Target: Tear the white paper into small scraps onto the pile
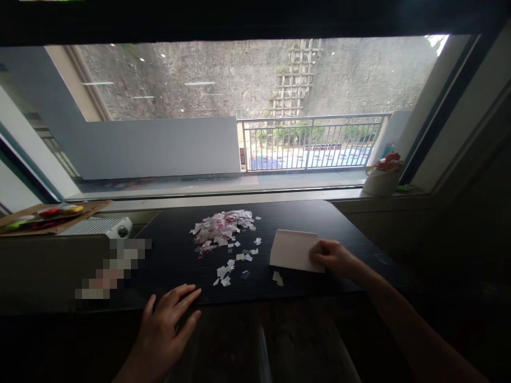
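Scraps of small, flat, white and pink paper [223, 226] lie in a heap near the far side of the smooth black table [319, 218], just left of its middle. More loose bits are spread out in front of the heap, toward me. My right hand [335, 258] is closed tight around the right end of a plain white four-sided card [293, 249], with my fingers curled in. The card is to the right of the heap, apart from it. I cannot tell if its low edge touches the table. A few pale bits [278, 278] lie just in front of the card, on my side. My left hand [165, 322] holds nothing; its fingers are spread wide, at the near edge of the table, close to the loose bits. Far off to the right, a round white pot [381, 181] sits on the pale window sill [179, 201]. Outside, I see a silver metal railing [313, 143].
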Demonstrator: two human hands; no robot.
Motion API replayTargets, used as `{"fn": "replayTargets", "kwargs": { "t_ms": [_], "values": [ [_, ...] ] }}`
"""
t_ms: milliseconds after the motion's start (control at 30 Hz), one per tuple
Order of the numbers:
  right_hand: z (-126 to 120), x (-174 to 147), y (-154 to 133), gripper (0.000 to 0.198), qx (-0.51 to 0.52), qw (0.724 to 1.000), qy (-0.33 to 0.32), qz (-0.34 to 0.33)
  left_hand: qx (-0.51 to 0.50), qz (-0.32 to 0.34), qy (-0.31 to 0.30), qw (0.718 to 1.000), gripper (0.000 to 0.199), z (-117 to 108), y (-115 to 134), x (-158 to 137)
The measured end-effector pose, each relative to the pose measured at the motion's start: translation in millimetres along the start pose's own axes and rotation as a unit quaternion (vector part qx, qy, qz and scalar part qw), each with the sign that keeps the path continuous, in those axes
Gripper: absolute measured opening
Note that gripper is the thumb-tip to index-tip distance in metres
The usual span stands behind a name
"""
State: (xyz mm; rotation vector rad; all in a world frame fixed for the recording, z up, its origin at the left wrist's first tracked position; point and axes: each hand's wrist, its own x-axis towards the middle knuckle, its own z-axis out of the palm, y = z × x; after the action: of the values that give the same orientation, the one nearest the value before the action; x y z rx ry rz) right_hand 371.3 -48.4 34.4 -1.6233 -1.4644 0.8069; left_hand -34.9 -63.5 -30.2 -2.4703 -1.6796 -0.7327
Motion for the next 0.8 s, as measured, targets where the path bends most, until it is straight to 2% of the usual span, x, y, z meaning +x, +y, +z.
{"fn": "replayTargets", "kwargs": {
  "t_ms": [200, 400, 533, 700, 800],
  "values": [
    [-1, -16, 0, 0.013, 0.001, 0.997, -0.071, 0.012, 0.001, -0.011, 0.011, 1.000, 0.034, -11, 15, 2],
    [0, -22, 3, 0.010, 0.009, 0.992, -0.126, 0.006, -0.001, -0.003, -0.002, 1.000, 0.036, 3, -6, 0],
    [-3, -28, -1, 0.011, 0.046, 0.990, -0.133, 0.012, -0.008, -0.006, -0.008, 1.000, 0.036, 5, -10, -1],
    [-11, -39, -6, 0.018, 0.077, 0.986, -0.147, 0.020, -0.020, -0.010, 0.004, 1.000, 0.035, -3, 1, 0],
    [-10, -42, -9, 0.021, 0.085, 0.989, -0.119, 0.006, -0.028, -0.014, 0.007, 0.999, 0.034, -7, 7, 0]
  ]
}}
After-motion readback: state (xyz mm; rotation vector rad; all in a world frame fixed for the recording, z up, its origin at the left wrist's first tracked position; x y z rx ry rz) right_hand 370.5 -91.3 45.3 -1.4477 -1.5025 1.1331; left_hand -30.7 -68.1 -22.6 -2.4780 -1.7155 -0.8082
